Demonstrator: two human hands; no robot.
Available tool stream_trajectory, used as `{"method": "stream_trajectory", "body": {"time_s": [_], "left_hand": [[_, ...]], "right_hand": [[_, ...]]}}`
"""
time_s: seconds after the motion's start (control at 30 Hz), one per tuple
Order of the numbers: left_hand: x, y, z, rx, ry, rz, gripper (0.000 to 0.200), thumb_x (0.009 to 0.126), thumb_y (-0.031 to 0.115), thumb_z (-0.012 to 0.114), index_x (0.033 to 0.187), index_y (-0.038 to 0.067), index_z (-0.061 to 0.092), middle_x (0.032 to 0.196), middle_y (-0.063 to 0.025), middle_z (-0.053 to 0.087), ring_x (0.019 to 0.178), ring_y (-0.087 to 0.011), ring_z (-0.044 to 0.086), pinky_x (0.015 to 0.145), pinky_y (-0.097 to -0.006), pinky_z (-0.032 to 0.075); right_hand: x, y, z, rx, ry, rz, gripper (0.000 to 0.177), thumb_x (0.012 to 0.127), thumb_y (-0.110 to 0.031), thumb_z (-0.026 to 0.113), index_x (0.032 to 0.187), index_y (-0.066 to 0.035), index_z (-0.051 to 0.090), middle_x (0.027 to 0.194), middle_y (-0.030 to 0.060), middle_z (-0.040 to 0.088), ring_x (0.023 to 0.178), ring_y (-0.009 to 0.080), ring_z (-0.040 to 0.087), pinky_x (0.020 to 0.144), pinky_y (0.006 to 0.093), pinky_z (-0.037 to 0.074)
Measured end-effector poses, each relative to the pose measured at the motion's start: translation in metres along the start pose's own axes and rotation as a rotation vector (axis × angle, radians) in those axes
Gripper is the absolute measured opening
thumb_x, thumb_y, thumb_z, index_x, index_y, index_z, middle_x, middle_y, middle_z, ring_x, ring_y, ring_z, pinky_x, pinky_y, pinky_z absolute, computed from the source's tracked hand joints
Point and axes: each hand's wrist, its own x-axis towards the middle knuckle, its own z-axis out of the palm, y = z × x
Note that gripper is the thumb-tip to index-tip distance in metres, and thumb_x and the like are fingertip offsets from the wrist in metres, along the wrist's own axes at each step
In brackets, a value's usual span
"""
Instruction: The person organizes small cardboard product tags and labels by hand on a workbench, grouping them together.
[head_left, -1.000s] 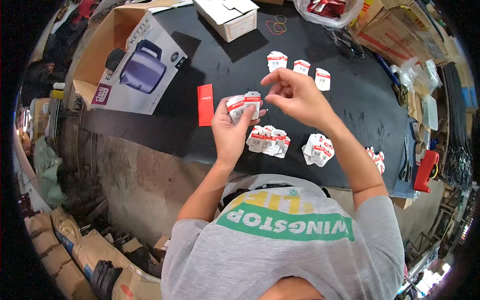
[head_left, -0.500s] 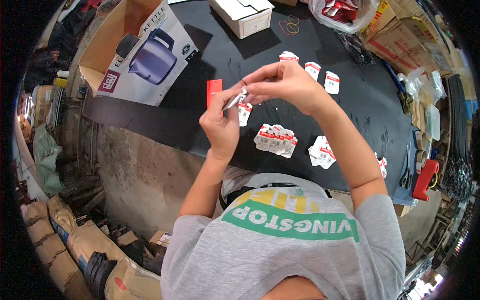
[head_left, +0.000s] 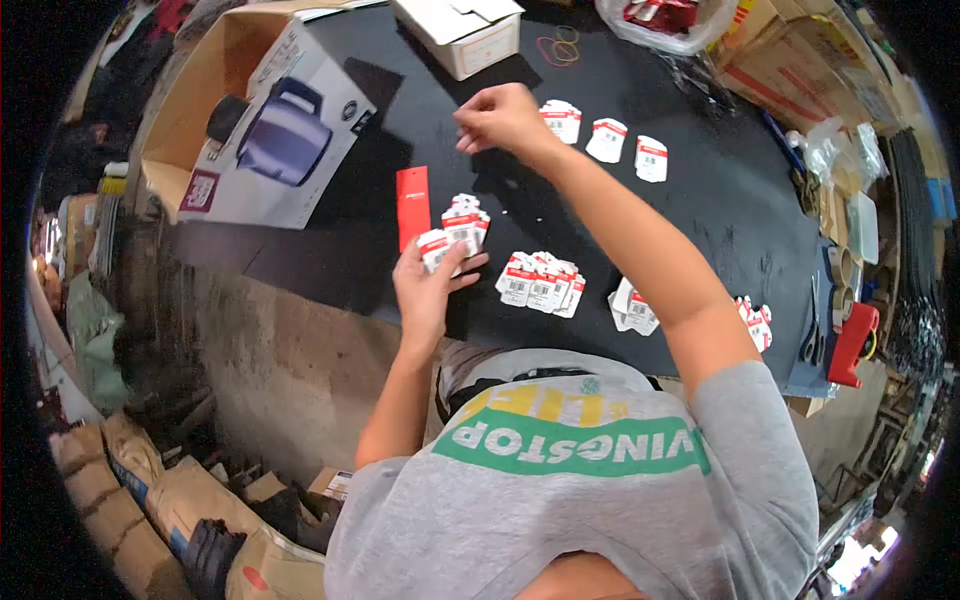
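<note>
My left hand (head_left: 428, 290) holds a white and red tag (head_left: 434, 247) between thumb and fingers, low over the table beside a small pile of similar tags (head_left: 465, 222). A red card (head_left: 412, 200) lies just beyond it. My right hand (head_left: 492, 118) is raised over the table farther out, its fingers drawn together; whatever they pinch, if anything, is too small to make out. To the right lie a spread pile of tags (head_left: 541, 283) and another pile (head_left: 634, 308), partly covered by my right forearm. Three smaller stacks (head_left: 560, 121) sit in a row farther back.
A kettle box (head_left: 285, 140) stands at the left of the black table (head_left: 600, 215). At the back are a white box (head_left: 470, 45), rubber bands (head_left: 560, 48) and a plastic bag with red items (head_left: 672, 20). Scissors (head_left: 815, 320) and a red tape dispenser (head_left: 852, 345) are at the right.
My hands have moved apart. My left hand has come down with a tag beside the small pile; my right hand has moved away toward the back. The view has shifted slightly.
</note>
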Motion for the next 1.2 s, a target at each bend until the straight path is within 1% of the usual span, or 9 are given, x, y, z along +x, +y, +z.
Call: {"method": "stream_trajectory", "body": {"time_s": [0.1,0.33,0.43,0.63,0.77,0.97,1.03,1.13,1.2], "left_hand": [[-0.004,-0.001,-0.006,0.069,0.045,0.002,0.020,0.088,0.009,0.060,0.104,0.000,0.051,0.095,-0.0140,0.065,0.082,-0.0254,0.068,0.062,-0.0290,0.056],[-0.016,0.008,-0.010,0.177,0.104,0.038,0.024,0.089,0.010,0.057,0.110,-0.001,0.050,0.095,-0.0140,0.065,0.083,-0.0217,0.067,0.064,-0.0249,0.053],[-0.015,0.012,-0.003,0.172,0.114,0.075,0.026,0.089,0.011,0.059,0.111,-0.002,0.053,0.099,-0.0141,0.065,0.086,-0.0197,0.066,0.067,-0.0237,0.052],[-0.007,0.015,0.013,-0.073,-0.015,-0.032,0.035,0.089,0.019,0.061,0.115,-0.002,0.053,0.106,-0.0169,0.064,0.093,-0.0221,0.065,0.071,-0.0264,0.055],[-0.006,0.025,0.027,-0.281,-0.162,-0.058,0.036,0.093,0.020,0.054,0.121,-0.004,0.050,0.116,-0.0204,0.058,0.105,-0.0266,0.060,0.082,-0.0297,0.053],[-0.006,0.022,0.023,-0.204,-0.152,-0.056,0.036,0.094,0.019,0.052,0.122,-0.004,0.049,0.117,-0.0213,0.058,0.105,-0.0274,0.060,0.080,-0.0302,0.054],[-0.007,0.022,0.026,-0.188,-0.142,-0.067,0.036,0.094,0.019,0.052,0.121,-0.004,0.049,0.116,-0.0213,0.058,0.104,-0.0271,0.061,0.078,-0.0300,0.055],[-0.008,0.025,0.038,-0.181,-0.136,-0.062,0.036,0.093,0.019,0.053,0.120,-0.005,0.050,0.114,-0.0211,0.059,0.101,-0.0260,0.062,0.074,-0.0291,0.056],[-0.009,0.027,0.047,-0.179,-0.206,-0.068,0.034,0.093,0.018,0.053,0.119,-0.005,0.051,0.112,-0.0209,0.060,0.101,-0.0251,0.062,0.073,-0.0282,0.056]], "right_hand": [[0.008,0.016,0.006,-0.027,0.052,-0.098,0.012,0.078,0.000,0.059,0.076,0.011,0.063,0.068,0.0179,0.065,0.059,0.0226,0.068,0.052,0.0309,0.057],[-0.023,-0.006,-0.040,-0.428,0.275,-0.530,0.026,0.073,-0.012,0.072,0.092,0.005,0.066,0.079,0.0128,0.068,0.064,0.0141,0.066,0.061,0.0271,0.051],[-0.058,-0.035,-0.089,-0.543,0.197,-0.459,0.021,0.073,-0.010,0.069,0.090,0.002,0.068,0.078,0.0107,0.069,0.063,0.0133,0.065,0.060,0.0260,0.051],[-0.077,-0.060,-0.210,-0.762,0.707,-0.617,0.016,0.078,-0.002,0.059,0.090,0.002,0.069,0.073,0.0087,0.068,0.063,0.0117,0.064,0.061,0.0250,0.051],[-0.084,-0.071,-0.256,-0.601,0.782,-0.430,0.017,0.070,-0.001,0.060,0.084,0.002,0.070,0.073,0.0131,0.069,0.063,0.0158,0.066,0.062,0.0270,0.052],[-0.102,-0.053,-0.289,-0.880,0.661,0.281,0.019,0.062,-0.010,0.078,0.062,0.002,0.064,0.067,0.0182,0.065,0.060,0.0225,0.066,0.058,0.0320,0.053],[-0.101,-0.027,-0.289,-1.092,0.800,0.268,0.039,0.055,-0.027,0.086,0.067,0.003,0.064,0.079,0.0219,0.066,0.084,0.0356,0.064,0.076,0.0407,0.051],[-0.101,0.015,-0.288,-1.138,0.908,0.214,0.032,0.060,-0.022,0.082,0.070,0.002,0.064,0.082,0.0192,0.066,0.082,0.0339,0.065,0.074,0.0397,0.052],[-0.106,0.028,-0.289,-1.045,0.936,-0.163,0.020,0.066,-0.014,0.075,0.073,0.002,0.066,0.079,0.0187,0.066,0.076,0.0326,0.065,0.070,0.0386,0.051]]}}
